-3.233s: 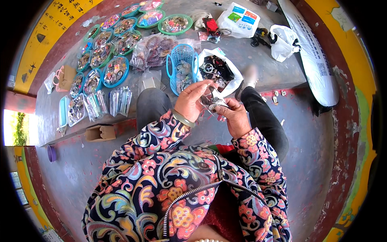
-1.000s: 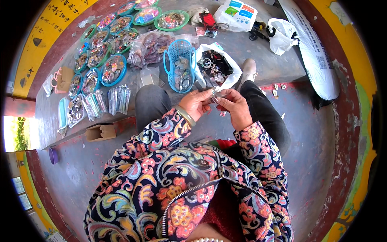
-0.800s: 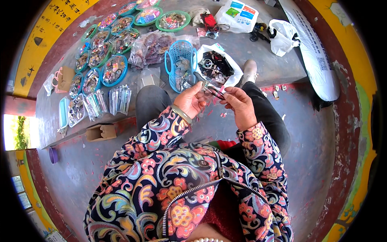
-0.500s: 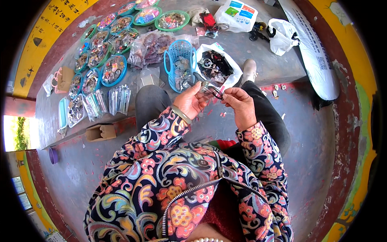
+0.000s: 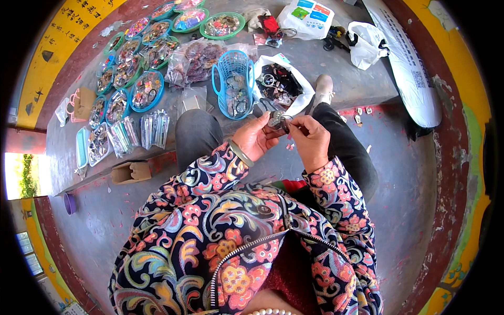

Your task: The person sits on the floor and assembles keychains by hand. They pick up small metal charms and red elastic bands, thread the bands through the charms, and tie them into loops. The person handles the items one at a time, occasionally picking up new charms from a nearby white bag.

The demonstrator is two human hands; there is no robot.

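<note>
Both my hands meet over the gap between my knees, holding a small dark loop with a shiny round ornament (image 5: 275, 120), which looks like a hair tie. The ornament side is pinched between the thumb and fingers of my left hand (image 5: 252, 137). On the other side, my right hand (image 5: 312, 137) has its fingertips closed on the dark loop. Just beyond my hands stands a blue plastic basket (image 5: 229, 59) with small packed items at its bottom. Beside it is an open white bag (image 5: 304, 90) filled with dark loops and small pieces.
Round baskets of small accessories (image 5: 222, 36) crowd the raised ledge at the far left. Nearer lie bundles of thin packets (image 5: 154, 130) and a cardboard box (image 5: 131, 172). White bags (image 5: 366, 46) sit at the far right, by a long white wrapped panel (image 5: 415, 79).
The dark loop, stretched between my hands before, is now gathered close to the ornament. My right hand has shifted slightly left, nearer my left hand.
</note>
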